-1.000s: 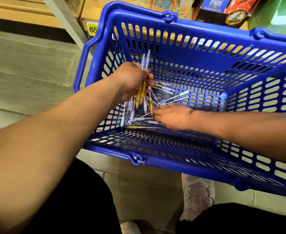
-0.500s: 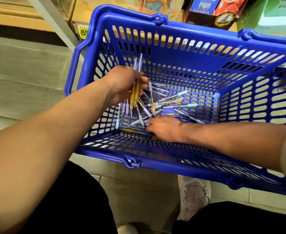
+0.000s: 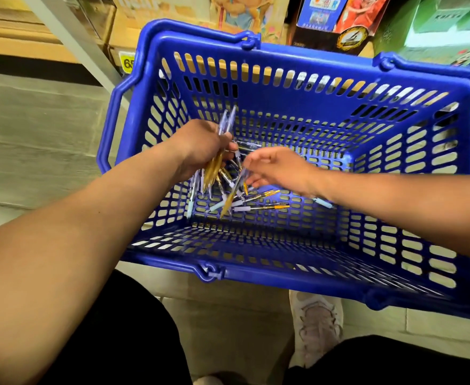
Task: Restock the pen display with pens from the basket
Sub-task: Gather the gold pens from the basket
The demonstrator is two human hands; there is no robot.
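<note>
A blue plastic basket [image 3: 297,62] sits on the floor in front of me. Several loose pens [image 3: 258,208] with yellow and clear barrels lie on its bottom at the left. My left hand [image 3: 200,147] hovers inside the basket, shut on a bundle of pens [image 3: 218,151] held upright. My right hand [image 3: 278,169] is just to its right, above the pile, pinching one yellow pen [image 3: 232,194] that hangs tip down. The pen display is not in view.
Shelving with a yellow price tag [image 3: 127,62] and boxed goods [image 3: 339,20] stands behind the basket. A grey metal upright [image 3: 70,34] slants at the left. My shoe [image 3: 317,323] and dark trousers are below the basket's near rim, on the tiled floor.
My right hand has risen from the basket bottom with one yellow pen pinched in its fingers, moving toward the left hand. The left hand keeps its bundle.
</note>
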